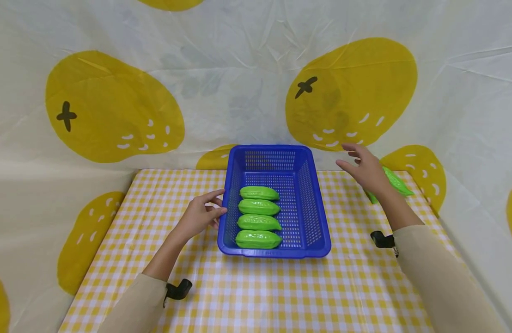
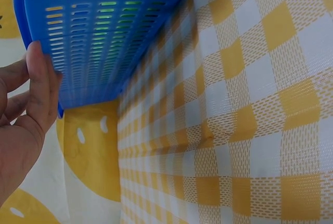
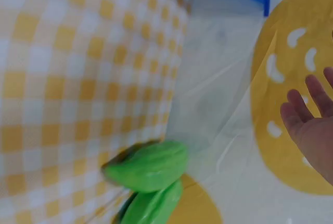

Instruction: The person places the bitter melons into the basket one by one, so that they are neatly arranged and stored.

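A blue plastic basket (image 1: 318,199) with slotted walls stands in the middle of the table. Several glossy green star fruits (image 1: 259,223), ridged and pointed, lie in a column along its left side. My left hand (image 1: 201,212) touches the basket's left rim from outside, its fingers (image 2: 39,78) fairly straight. Over the table's right part, my right hand (image 1: 366,169) hangs in the air with fingers spread and holds nothing. Two more star fruits (image 3: 151,166) lie at the far right of the table, partly covered by the right hand and forearm in the head view.
A yellow-and-white checked cloth (image 1: 281,296) covers the table. Behind the table and along its sides hangs a pale curtain (image 1: 235,92) printed with big yellow fruits. Small black devices (image 1: 179,290) are strapped at both wrists.
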A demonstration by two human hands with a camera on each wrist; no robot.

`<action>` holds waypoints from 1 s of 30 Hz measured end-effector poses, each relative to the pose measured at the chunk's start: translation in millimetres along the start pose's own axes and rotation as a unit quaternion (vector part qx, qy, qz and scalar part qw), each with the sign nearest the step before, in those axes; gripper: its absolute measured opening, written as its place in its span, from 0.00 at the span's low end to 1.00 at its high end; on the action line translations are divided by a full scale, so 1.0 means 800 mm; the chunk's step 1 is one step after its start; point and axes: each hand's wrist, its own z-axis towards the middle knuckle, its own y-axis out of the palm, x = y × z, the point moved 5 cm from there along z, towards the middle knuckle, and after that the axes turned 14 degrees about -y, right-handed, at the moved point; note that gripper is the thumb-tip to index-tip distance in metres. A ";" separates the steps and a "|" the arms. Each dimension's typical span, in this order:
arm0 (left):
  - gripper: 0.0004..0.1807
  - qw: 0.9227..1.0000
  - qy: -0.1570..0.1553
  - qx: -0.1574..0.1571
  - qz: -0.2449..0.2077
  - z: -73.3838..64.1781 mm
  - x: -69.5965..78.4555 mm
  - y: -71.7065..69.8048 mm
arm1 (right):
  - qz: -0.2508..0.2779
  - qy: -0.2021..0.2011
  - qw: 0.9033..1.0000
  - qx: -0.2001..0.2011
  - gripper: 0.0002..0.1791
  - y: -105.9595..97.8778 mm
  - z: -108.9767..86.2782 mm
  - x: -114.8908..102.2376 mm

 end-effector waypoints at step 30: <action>0.32 1.000 0.008 0.002 -0.001 0.001 -0.001 0.000 | -0.100 0.177 0.979 -0.028 0.50 -0.017 -0.092 0.143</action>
